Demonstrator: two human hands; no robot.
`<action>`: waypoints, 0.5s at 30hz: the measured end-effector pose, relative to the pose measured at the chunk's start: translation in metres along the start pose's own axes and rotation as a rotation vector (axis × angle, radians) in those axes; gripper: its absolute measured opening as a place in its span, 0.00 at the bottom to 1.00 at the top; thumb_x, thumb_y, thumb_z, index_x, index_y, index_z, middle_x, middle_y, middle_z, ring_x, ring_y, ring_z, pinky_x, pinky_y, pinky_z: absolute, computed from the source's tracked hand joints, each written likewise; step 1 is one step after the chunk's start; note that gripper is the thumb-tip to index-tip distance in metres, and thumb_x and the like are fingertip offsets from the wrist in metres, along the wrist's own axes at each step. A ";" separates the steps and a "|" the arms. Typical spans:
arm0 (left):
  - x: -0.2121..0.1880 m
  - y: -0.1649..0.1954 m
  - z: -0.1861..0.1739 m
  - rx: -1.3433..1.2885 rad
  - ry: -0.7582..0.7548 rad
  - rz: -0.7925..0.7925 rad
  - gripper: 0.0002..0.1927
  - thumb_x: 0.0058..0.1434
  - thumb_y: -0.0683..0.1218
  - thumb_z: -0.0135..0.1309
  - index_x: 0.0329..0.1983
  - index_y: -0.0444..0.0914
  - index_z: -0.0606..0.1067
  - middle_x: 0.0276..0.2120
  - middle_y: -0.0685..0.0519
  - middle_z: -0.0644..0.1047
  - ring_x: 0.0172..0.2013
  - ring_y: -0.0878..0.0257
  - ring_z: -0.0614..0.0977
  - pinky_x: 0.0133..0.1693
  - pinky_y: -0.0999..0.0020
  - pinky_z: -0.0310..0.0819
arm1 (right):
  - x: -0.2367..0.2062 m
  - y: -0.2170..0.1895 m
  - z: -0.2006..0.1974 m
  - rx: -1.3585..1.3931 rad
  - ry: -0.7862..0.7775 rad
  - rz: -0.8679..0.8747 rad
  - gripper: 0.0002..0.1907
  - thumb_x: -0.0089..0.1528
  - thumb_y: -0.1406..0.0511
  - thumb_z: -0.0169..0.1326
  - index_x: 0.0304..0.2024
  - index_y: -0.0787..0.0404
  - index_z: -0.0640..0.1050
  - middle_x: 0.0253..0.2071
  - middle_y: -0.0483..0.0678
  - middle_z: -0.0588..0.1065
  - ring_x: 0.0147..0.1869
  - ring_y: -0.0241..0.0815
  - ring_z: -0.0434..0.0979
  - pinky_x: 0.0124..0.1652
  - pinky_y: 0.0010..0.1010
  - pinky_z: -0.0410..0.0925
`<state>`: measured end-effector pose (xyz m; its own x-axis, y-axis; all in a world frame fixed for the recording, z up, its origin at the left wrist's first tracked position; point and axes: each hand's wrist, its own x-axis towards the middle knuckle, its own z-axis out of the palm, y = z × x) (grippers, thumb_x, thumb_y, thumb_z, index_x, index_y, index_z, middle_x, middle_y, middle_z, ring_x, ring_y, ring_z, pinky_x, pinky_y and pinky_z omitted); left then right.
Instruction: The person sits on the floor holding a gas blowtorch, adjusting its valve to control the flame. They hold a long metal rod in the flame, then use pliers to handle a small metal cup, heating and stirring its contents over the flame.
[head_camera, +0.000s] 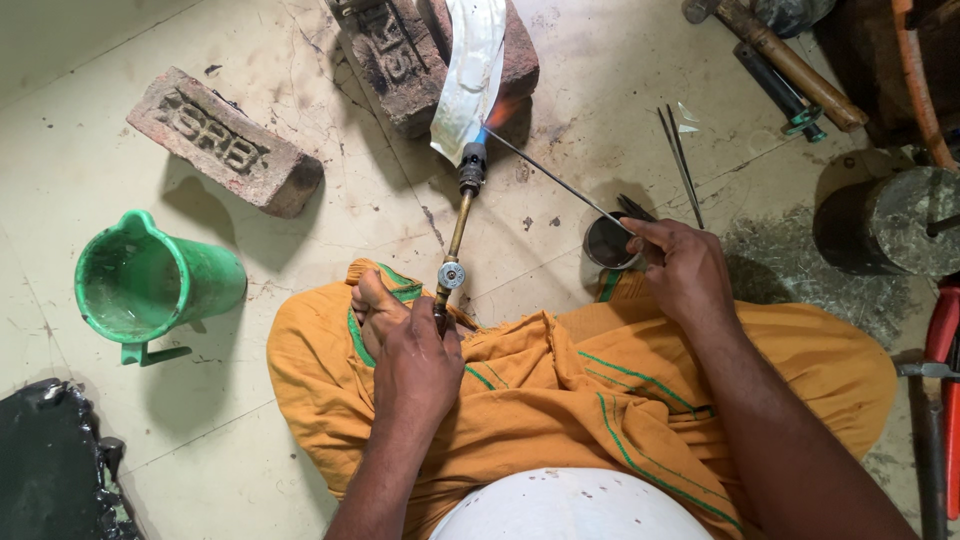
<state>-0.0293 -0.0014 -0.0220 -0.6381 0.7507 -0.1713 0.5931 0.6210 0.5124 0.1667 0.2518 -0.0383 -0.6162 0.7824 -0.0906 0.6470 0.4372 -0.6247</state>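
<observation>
While the person is sitting cross-legged on the floor in an orange cloth with green stripes (560, 390), the left hand (415, 365) is closing around the rear end of a slim brass gas torch with a round valve knob (455, 240), gripping it firmly and aiming it away from the body. The right hand (685, 270) is pinching the near end of a thin grey metal rod (555, 180) between thumb and fingers, and the rod is slanting up and left so that its far tip is sitting in the small blue-and-orange flame (497, 115) at the torch's nozzle. The flame is burning just beside a curved strip of shiny white metal (470, 75), which is leaning on a dark reddish brick (420, 55).

Just in front of the right hand a small round dark metal cup (606, 242) is standing on the pale stained floor (300, 110), and two more thin rods (682, 160) are lying near it. Another reddish brick (225, 140) is lying to the left, well apart, with a green plastic jug (150, 285) nearer the person. A grey cylindrical block (905, 220) is standing at the right, beyond a wooden tool handle (790, 65).
</observation>
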 end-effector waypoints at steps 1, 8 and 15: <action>0.000 0.000 0.000 -0.004 -0.005 -0.004 0.25 0.61 0.43 0.56 0.59 0.31 0.64 0.33 0.41 0.79 0.32 0.44 0.83 0.32 0.48 0.77 | 0.000 0.000 0.000 -0.003 0.000 0.007 0.25 0.59 0.80 0.52 0.56 0.56 0.81 0.40 0.49 0.82 0.38 0.43 0.82 0.40 0.33 0.73; -0.001 -0.001 0.001 -0.025 -0.019 -0.012 0.25 0.61 0.42 0.56 0.59 0.30 0.64 0.34 0.40 0.79 0.33 0.43 0.83 0.33 0.48 0.77 | 0.000 -0.001 0.000 -0.008 0.005 0.006 0.23 0.60 0.78 0.54 0.55 0.55 0.82 0.40 0.49 0.82 0.40 0.43 0.82 0.40 0.33 0.73; 0.004 -0.005 0.005 0.014 -0.040 -0.065 0.26 0.60 0.44 0.58 0.59 0.30 0.65 0.35 0.39 0.81 0.37 0.42 0.83 0.37 0.46 0.77 | 0.000 -0.001 0.000 -0.006 0.005 -0.010 0.25 0.58 0.79 0.54 0.55 0.55 0.82 0.40 0.49 0.82 0.41 0.43 0.83 0.42 0.33 0.74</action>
<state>-0.0323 -0.0001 -0.0297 -0.6552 0.7172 -0.2373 0.5584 0.6714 0.4873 0.1660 0.2513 -0.0375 -0.6206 0.7800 -0.0806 0.6434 0.4477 -0.6210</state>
